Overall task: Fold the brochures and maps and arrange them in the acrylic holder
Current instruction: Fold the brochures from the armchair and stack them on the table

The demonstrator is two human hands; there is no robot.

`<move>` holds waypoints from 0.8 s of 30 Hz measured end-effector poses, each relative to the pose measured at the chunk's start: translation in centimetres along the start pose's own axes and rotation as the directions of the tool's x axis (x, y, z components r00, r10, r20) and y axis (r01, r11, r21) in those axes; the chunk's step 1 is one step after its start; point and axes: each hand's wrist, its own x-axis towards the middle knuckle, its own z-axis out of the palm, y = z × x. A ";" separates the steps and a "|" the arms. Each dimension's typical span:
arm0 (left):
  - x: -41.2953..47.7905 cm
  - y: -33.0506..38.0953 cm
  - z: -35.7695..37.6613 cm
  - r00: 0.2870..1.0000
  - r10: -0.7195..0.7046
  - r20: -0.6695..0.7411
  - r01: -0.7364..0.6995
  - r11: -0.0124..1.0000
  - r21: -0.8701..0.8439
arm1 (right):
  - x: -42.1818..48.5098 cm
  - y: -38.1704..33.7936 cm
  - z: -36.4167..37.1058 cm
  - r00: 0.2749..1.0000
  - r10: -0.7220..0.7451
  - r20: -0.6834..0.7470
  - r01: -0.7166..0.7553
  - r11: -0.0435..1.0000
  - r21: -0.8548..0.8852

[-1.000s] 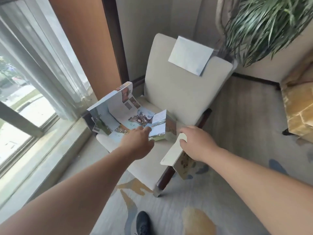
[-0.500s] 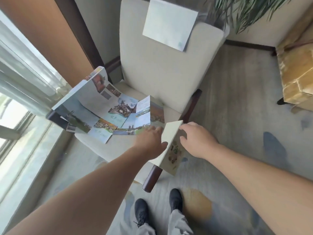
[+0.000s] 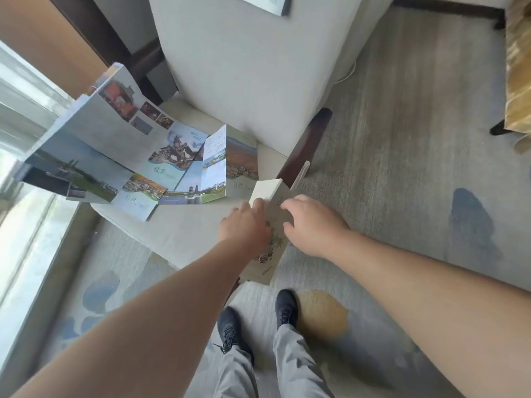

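Observation:
A cream folded brochure with flower pictures lies over the front right corner of the chair seat. My left hand presses on its left side, fingers on the white folded flap. My right hand holds its right edge. A large unfolded map with photos of buildings and blue panels lies spread across the left of the seat, its left part sticking out past the seat edge. No acrylic holder is in view.
The cream chair backrest has a pale sheet draped over its top. A window is at the left. A yellowish stone-like block stands at the far right. My shoes stand on the patterned carpet.
The view has tilted down toward the seat and my feet. My left hand left the big map and came onto the cream brochure beside my right hand.

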 end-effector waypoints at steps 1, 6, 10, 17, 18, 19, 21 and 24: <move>0.1 -0.1 0.2 1.000 -0.026 0.007 0.026 1.000 0.008 | 0.1 0.1 0.0 1.000 -0.003 0.005 0.003 1.000 0.003; 0.2 -0.7 1.1 0.998 -0.056 0.021 0.053 0.994 0.098 | 0.3 0.1 0.1 1.000 -0.026 -0.004 0.026 1.000 0.005; -0.4 -1.4 -0.2 0.999 -0.028 -0.042 0.032 0.995 0.095 | 0.0 0.0 0.2 0.999 -0.040 -0.013 0.040 0.999 0.008; -5.9 -5.2 -7.1 0.953 -0.222 -0.205 0.108 0.884 -0.455 | 0.2 -4.8 -2.4 0.986 -0.038 -0.164 0.072 0.976 0.205; -7.3 -6.2 -8.2 0.936 -0.278 -0.217 0.105 0.807 -0.581 | 0.2 -6.2 -2.9 0.983 -0.026 -0.184 0.078 0.957 0.279; -8.8 -7.3 -9.3 0.917 -0.330 -0.223 0.080 0.700 -0.710 | 0.2 -7.7 -3.4 0.982 -0.018 -0.189 0.087 0.929 0.360; -12.4 -9.5 -11.0 0.887 -0.411 -0.212 -0.029 0.410 -0.912 | -0.4 -11.5 -3.9 0.989 -0.032 -0.143 0.100 0.859 0.503; -18.7 -13.3 -12.6 0.821 -0.528 -0.216 -0.168 0.138 -0.976 | -2.1 -18.4 -3.3 0.983 -0.169 -0.068 0.177 0.791 0.586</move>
